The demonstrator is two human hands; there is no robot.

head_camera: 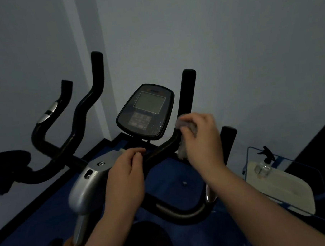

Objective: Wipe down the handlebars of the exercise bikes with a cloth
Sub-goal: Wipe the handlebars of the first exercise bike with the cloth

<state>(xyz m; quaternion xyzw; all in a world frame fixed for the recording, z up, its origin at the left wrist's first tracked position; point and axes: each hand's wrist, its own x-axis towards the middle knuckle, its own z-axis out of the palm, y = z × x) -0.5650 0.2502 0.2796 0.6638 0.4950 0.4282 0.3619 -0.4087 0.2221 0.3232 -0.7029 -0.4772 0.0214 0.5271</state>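
An exercise bike fills the middle of the dim view, with black padded handlebars point(87, 102) curving up on both sides of a dark console point(146, 112). My right hand point(201, 140) is closed around a pale grey cloth point(182, 150) and presses it against the right handlebar's lower bend, just below the upright right grip point(189, 92). My left hand point(126, 170) grips the handlebar's centre crossbar beside the silver stem cover point(87, 182). Part of the cloth hangs below my right hand; the bar under it is hidden.
A clear spray bottle point(264, 164) with a black trigger stands on a pale tray point(285, 190) at the right, inside a thin wire frame. Grey walls meet in a corner behind the bike. Blue flooring point(29, 237) lies underneath. A dark rounded shape sits at far left.
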